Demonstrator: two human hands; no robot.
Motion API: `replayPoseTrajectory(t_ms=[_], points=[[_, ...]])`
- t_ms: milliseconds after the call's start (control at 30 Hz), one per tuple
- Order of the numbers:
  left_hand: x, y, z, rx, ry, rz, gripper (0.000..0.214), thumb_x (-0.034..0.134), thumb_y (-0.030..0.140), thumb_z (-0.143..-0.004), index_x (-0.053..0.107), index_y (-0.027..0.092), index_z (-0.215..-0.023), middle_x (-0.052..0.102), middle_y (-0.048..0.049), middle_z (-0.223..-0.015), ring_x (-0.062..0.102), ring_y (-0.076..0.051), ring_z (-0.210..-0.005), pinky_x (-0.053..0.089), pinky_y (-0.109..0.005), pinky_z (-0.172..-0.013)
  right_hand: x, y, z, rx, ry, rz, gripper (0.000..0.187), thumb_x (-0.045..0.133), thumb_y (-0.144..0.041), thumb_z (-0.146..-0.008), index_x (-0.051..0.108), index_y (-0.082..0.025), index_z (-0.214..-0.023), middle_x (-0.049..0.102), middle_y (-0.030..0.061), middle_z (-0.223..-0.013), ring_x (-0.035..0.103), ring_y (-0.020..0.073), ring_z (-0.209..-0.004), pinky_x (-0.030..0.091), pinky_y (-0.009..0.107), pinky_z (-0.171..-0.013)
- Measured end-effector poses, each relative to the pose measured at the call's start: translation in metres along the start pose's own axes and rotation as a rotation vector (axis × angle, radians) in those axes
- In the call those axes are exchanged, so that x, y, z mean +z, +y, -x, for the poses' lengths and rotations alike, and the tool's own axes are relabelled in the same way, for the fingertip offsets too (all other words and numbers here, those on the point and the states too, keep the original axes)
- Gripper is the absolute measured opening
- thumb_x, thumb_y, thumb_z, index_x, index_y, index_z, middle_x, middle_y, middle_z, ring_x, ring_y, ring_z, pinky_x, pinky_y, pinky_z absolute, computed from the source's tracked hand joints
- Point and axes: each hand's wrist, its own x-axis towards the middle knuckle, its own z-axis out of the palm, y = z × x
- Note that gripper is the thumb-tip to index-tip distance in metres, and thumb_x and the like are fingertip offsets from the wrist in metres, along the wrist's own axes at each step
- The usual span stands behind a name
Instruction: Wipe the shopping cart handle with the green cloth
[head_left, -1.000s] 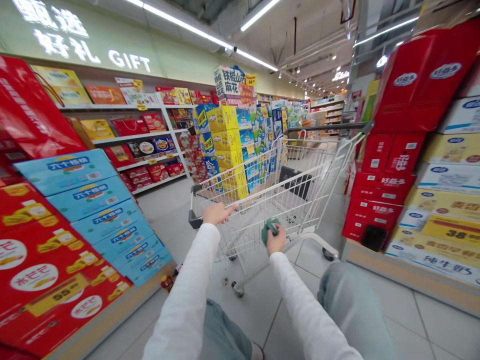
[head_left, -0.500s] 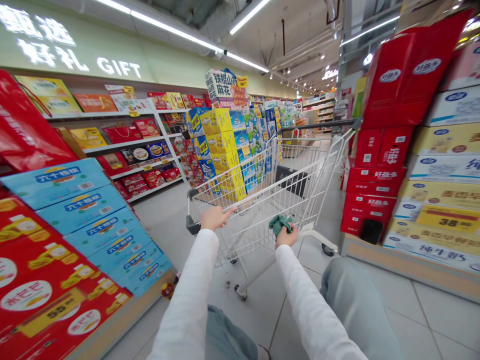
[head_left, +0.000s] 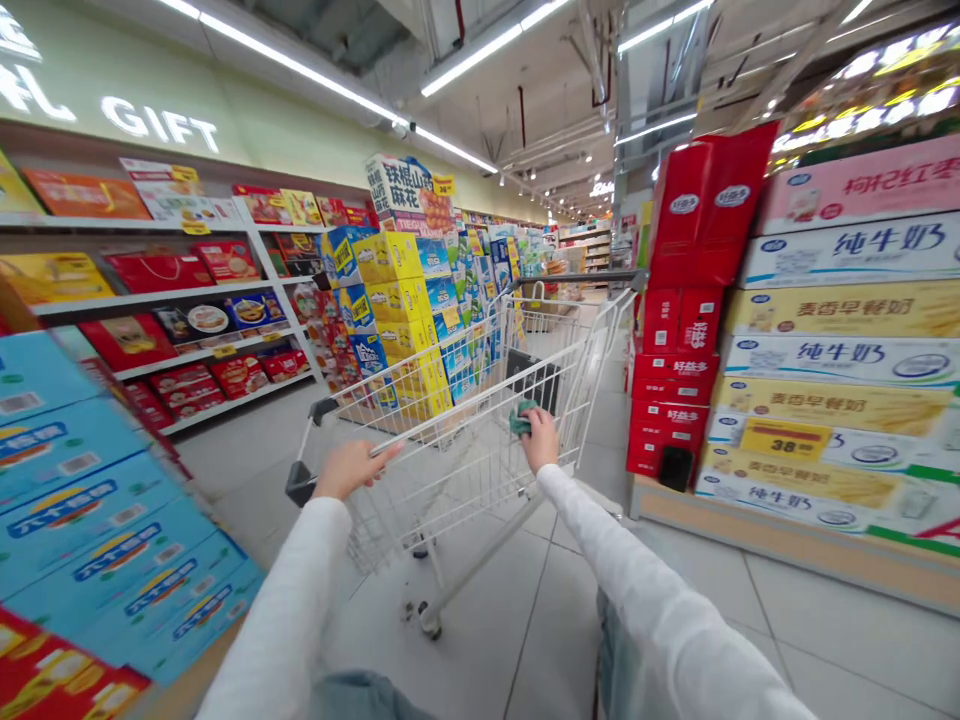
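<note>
My left hand (head_left: 354,470) lies on the grey-ended handle (head_left: 304,470) of a white wire shopping cart (head_left: 442,470), near the handle's left end. My right hand (head_left: 540,440) grips a small green cloth (head_left: 523,418) and is up against the cart's top wire rim further along. Both white sleeves reach in from the bottom of the view. The inside of the basket shows only a black object (head_left: 532,378) at its far end.
Blue cartons (head_left: 97,510) are stacked at the near left. White shelves of gift boxes (head_left: 157,270) line the left wall. Ahead stands a yellow and blue box display (head_left: 397,320). Red cartons (head_left: 675,300) and milk cases (head_left: 847,350) stand on the right, beside a tiled aisle floor (head_left: 510,640).
The view has swung right, so the shelves and cart shift left in the picture. The cart has turned with it. My right hand has risen with the cloth to the cart's rim.
</note>
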Motion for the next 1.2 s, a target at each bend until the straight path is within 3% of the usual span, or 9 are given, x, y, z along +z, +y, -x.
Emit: replayPoseTrajectory(t_ms=[100, 233, 300, 467, 700, 833, 1000, 1100, 1200], points=[[-0.003, -0.007, 0.000, 0.013, -0.033, 0.008, 0.065, 0.031, 0.077, -0.071, 0.062, 0.022, -0.057, 0.068, -0.0060, -0.058, 0.066, -0.025, -0.070, 0.044, -0.032, -0.070, -0.010, 0.016, -0.006, -0.002, -0.068, 0.014, 0.029, 0.043, -0.011, -0.063, 0.058, -0.021, -0.085, 0.058, 0.0047, -0.093, 0.053, 0.0205, -0.090, 0.042, 0.034, -0.083], [-0.007, -0.015, 0.002, 0.042, -0.043, 0.000, 0.063, 0.032, 0.076, -0.071, 0.060, 0.022, -0.054, 0.068, -0.0054, -0.059, 0.065, -0.025, -0.066, 0.043, -0.031, -0.070, -0.042, 0.036, -0.048, 0.158, 0.390, 0.035, 0.029, 0.041, -0.016, -0.068, 0.053, -0.019, -0.095, 0.055, 0.0083, -0.099, 0.051, 0.0217, -0.096, 0.040, 0.035, -0.087], [-0.008, -0.019, 0.002, 0.026, -0.038, -0.014, 0.062, 0.032, 0.075, -0.071, 0.060, 0.022, -0.054, 0.068, -0.0054, -0.058, 0.064, -0.025, -0.067, 0.043, -0.031, -0.070, -0.054, 0.045, -0.075, 0.256, 0.476, 0.045, 0.031, 0.040, -0.017, -0.069, 0.049, -0.017, -0.099, 0.054, 0.0110, -0.101, 0.051, 0.0230, -0.098, 0.039, 0.037, -0.088], [-0.010, -0.028, 0.000, 0.014, -0.040, -0.040, 0.062, 0.033, 0.074, -0.072, 0.059, 0.022, -0.051, 0.067, -0.0074, -0.056, 0.064, -0.027, -0.068, 0.043, -0.032, -0.070, -0.050, 0.056, -0.102, 0.280, 0.352, 0.032, 0.031, 0.047, -0.026, -0.071, 0.047, -0.016, -0.100, 0.055, 0.0104, -0.099, 0.052, 0.0236, -0.094, 0.041, 0.037, -0.083], [-0.011, -0.031, 0.002, 0.023, -0.041, -0.048, 0.062, 0.032, 0.073, -0.073, 0.058, 0.021, -0.050, 0.067, -0.0098, -0.057, 0.064, -0.029, -0.068, 0.044, -0.035, -0.071, -0.019, 0.069, -0.038, 0.276, 0.163, 0.126, 0.026, 0.054, -0.022, -0.062, 0.049, -0.021, -0.088, 0.053, 0.0057, -0.092, 0.053, 0.0206, -0.082, 0.042, 0.034, -0.074], [-0.010, -0.035, -0.001, 0.018, -0.029, -0.051, 0.060, 0.034, 0.072, -0.072, 0.057, 0.022, -0.049, 0.066, -0.0079, -0.056, 0.064, -0.028, -0.068, 0.044, -0.034, -0.071, -0.032, 0.071, -0.035, 0.292, 0.167, 0.106, 0.021, 0.055, -0.024, -0.060, 0.048, -0.021, -0.080, 0.051, 0.0017, -0.082, 0.052, 0.0190, -0.076, 0.042, 0.032, -0.071], [-0.007, -0.043, -0.008, 0.008, -0.019, -0.056, 0.060, 0.035, 0.073, -0.071, 0.057, 0.023, -0.047, 0.067, -0.0077, -0.056, 0.064, -0.028, -0.069, 0.044, -0.035, -0.072, -0.071, 0.029, -0.087, -0.033, 0.327, 0.068, 0.037, 0.051, -0.023, -0.070, 0.048, -0.019, -0.106, 0.055, 0.0081, -0.103, 0.051, 0.0217, -0.096, 0.040, 0.036, -0.084], [-0.007, -0.044, -0.010, 0.001, -0.031, -0.038, 0.059, 0.034, 0.073, -0.071, 0.058, 0.023, -0.050, 0.067, -0.0088, -0.059, 0.064, -0.029, -0.071, 0.043, -0.036, -0.071, -0.072, -0.007, -0.114, -0.349, 0.050, 0.165, 0.050, 0.051, -0.013, -0.070, 0.046, -0.019, -0.119, 0.055, 0.0099, -0.116, 0.047, 0.0229, -0.106, 0.037, 0.038, -0.091], [-0.007, -0.044, -0.008, -0.001, -0.022, -0.021, 0.060, 0.030, 0.071, -0.074, 0.060, 0.022, -0.057, 0.068, -0.0096, -0.063, 0.064, -0.030, -0.075, 0.043, -0.036, -0.073, -0.057, -0.031, -0.125, -0.498, -0.243, 0.390, 0.044, 0.052, -0.002, -0.066, 0.057, -0.020, -0.106, 0.060, 0.0103, -0.107, 0.045, 0.0262, -0.105, 0.036, 0.040, -0.089]])
